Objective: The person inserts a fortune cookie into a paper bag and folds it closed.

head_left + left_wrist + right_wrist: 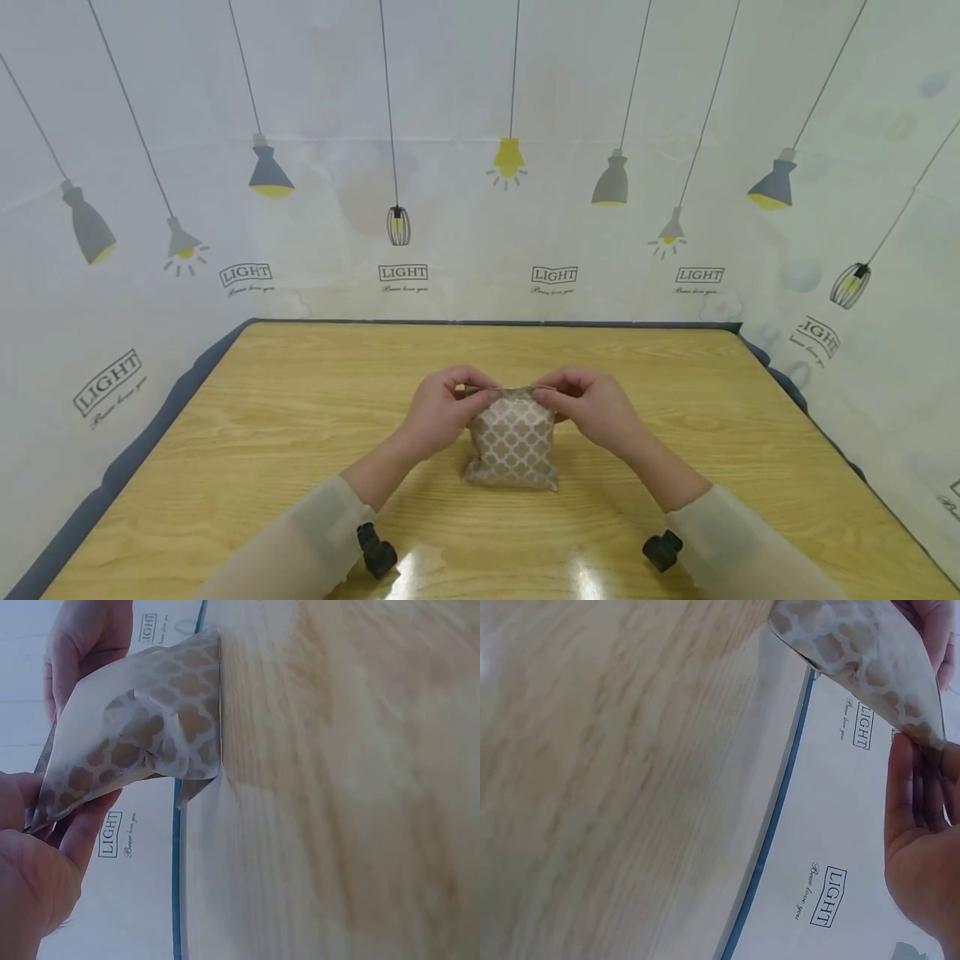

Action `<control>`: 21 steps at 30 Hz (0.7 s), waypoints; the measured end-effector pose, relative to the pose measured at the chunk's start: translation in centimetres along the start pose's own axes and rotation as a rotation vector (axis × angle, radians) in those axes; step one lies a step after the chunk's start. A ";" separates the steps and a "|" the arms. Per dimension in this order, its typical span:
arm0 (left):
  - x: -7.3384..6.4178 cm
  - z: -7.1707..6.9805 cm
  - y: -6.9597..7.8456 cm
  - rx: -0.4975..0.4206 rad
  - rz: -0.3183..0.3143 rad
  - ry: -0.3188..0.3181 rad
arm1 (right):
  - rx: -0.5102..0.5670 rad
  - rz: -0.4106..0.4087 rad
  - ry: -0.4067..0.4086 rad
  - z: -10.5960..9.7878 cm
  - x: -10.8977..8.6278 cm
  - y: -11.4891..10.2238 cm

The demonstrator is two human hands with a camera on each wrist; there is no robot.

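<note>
A small paper bag (513, 442), brown with a white lattice pattern, stands puffed out on the wooden table. Its top edge is pinched at the left corner by my left hand (442, 412) and at the right corner by my right hand (596, 408). Thumbs lie on the near side, with fingers curled behind. In the left wrist view the bag (161, 720) shows a creased side and its bottom on the table. The right wrist view has my right hand (926, 832) gripping the bag's upper corner. What the bag contains is hidden.
The wooden table (300, 392) spreads around the bag, with a dark blue edge along its back and sides. White wall sheets (450, 100) printed with hanging lamps and "LIGHT" signs enclose it. Black wrist cameras are strapped below both sleeves (322, 525).
</note>
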State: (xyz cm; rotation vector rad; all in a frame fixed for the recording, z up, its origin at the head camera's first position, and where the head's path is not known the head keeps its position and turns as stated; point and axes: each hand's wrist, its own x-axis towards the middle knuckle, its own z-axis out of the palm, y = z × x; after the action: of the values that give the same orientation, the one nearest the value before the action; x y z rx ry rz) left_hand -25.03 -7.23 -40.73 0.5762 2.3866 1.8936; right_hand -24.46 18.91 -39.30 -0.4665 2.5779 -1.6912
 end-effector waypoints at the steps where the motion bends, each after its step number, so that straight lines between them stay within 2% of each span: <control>1: 0.0 0.0 0.0 -0.006 -0.006 0.000 | -0.003 -0.004 0.004 0.0 -0.1 0.0; 7: 0.0 -0.2 -0.2 -0.067 -0.068 -0.007 | -0.043 -0.009 0.064 -0.1 -0.3 0.0; 10: 0.0 -0.7 -0.5 -0.102 -0.083 -0.009 | -0.030 -0.001 0.059 -0.4 -0.3 0.2; 17: 0.1 -1.2 -0.3 -0.076 -0.067 -0.007 | 0.056 0.051 0.012 -1.0 -0.1 0.3; 21: 0.1 -1.4 -0.4 -0.074 -0.072 -0.002 | 0.053 0.030 0.018 -1.0 -0.1 0.3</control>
State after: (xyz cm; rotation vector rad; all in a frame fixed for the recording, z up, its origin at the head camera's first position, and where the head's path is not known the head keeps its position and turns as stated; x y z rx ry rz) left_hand -25.58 -8.63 -40.78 0.4800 2.2919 1.9408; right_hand -24.58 19.97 -39.13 -0.4104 2.5316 -1.7566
